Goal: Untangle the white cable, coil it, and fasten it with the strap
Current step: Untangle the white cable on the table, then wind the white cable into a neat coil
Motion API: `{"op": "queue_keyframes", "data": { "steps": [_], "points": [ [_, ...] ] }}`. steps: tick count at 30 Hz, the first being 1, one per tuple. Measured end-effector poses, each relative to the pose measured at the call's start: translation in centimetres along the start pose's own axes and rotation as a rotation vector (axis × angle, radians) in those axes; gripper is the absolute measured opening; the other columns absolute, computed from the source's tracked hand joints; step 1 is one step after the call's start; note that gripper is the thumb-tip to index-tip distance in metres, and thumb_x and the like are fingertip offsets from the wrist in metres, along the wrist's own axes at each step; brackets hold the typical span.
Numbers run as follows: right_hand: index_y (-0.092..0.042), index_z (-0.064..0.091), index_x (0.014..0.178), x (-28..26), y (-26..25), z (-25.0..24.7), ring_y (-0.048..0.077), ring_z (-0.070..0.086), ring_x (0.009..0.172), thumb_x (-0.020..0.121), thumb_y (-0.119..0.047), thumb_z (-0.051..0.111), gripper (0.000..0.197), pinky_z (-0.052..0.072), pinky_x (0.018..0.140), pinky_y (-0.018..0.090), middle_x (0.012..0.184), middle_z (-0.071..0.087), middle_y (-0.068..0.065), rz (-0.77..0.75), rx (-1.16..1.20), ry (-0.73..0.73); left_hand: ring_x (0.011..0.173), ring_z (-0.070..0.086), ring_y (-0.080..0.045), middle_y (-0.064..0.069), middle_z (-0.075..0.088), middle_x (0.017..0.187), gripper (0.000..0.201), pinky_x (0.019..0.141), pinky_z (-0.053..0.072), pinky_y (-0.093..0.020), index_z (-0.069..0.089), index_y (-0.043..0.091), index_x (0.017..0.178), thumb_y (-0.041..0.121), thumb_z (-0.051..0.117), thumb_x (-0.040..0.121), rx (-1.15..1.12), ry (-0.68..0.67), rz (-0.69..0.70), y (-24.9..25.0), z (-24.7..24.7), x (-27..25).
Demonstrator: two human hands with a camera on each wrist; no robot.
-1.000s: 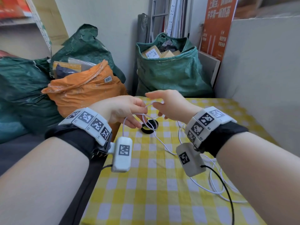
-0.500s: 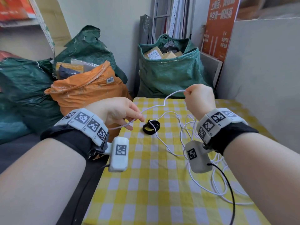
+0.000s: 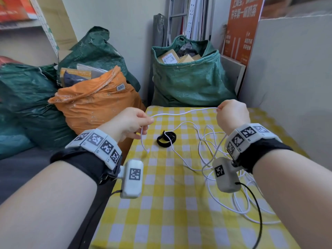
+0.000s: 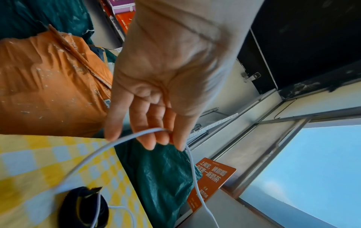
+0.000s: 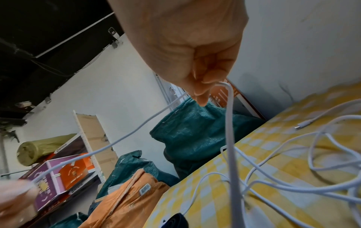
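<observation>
A thin white cable (image 3: pixel 185 113) runs taut between my two hands above the yellow checked table (image 3: pixel 172 203). My left hand (image 3: pixel 132 121) pinches it at the table's left edge; a short end hangs down from the pinch. My right hand (image 3: pixel 230 112) pinches it farther right and higher. The rest of the cable (image 3: pixel 215 159) lies in loose tangled loops on the table under my right wrist. In the right wrist view a cable plug (image 5: pixel 301 124) lies on the cloth. The black strap (image 3: pixel 166 139) lies curled on the table between my hands, also seen as the strap (image 4: pixel 84 208).
An orange sack (image 3: pixel 93 105) leans against the table's left edge, with green sacks (image 3: pixel 188 76) behind the table. A grey panel (image 3: pixel 291 69) stands along the right side. An orange sign (image 3: pixel 242 27) leans at the back right.
My hands, close together a second ago, have drawn apart. The right hand slid right and up along the cable, pulling a longer stretch taut; more loops now lie spread on the table.
</observation>
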State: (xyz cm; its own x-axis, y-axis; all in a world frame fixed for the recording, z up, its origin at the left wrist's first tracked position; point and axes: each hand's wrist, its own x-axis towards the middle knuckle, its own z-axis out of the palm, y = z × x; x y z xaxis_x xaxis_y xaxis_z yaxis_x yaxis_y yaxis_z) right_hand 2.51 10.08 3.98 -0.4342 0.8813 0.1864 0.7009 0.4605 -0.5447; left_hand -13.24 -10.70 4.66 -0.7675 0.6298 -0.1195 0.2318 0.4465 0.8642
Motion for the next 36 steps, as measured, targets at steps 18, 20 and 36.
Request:
{"op": "queue_keyframes", "data": {
  "steps": [18,20,36],
  "points": [
    [-0.015,0.067,0.094,-4.4,-4.0,2.9,0.008,0.042,0.054,0.096,-0.025,0.046,0.024,0.035,0.048,0.016,0.067,0.055,0.000,-0.584,0.326,-0.340,0.051,0.042,-0.009,0.004,0.044,0.059,0.022,0.073,0.056,-0.033,0.058,0.010,0.093,0.014,0.038,0.100,-0.637,-0.485,0.030,0.2,2.1,-1.4],
    [-0.015,0.062,0.085,-4.3,-3.8,3.2,0.012,0.042,0.052,0.096,-0.023,0.044,0.022,0.046,0.053,0.024,0.059,0.043,-0.003,-0.506,0.431,-0.332,0.049,0.040,-0.009,0.005,0.040,0.057,0.020,0.072,0.056,-0.032,0.055,0.011,0.089,0.016,0.039,0.099,-0.677,-0.484,0.027,-0.2,2.1,-1.4],
    [-0.015,0.056,0.072,-3.1,1.1,5.6,0.016,0.031,0.049,0.089,-0.017,0.046,0.020,0.025,0.045,0.025,0.060,0.037,0.002,-0.028,0.698,-0.331,0.036,0.031,-0.006,0.003,0.032,0.045,0.021,0.042,0.038,-0.014,0.053,0.014,0.080,0.023,0.040,0.094,-1.508,-0.317,0.002,-5.1,0.9,1.1]
  ]
}}
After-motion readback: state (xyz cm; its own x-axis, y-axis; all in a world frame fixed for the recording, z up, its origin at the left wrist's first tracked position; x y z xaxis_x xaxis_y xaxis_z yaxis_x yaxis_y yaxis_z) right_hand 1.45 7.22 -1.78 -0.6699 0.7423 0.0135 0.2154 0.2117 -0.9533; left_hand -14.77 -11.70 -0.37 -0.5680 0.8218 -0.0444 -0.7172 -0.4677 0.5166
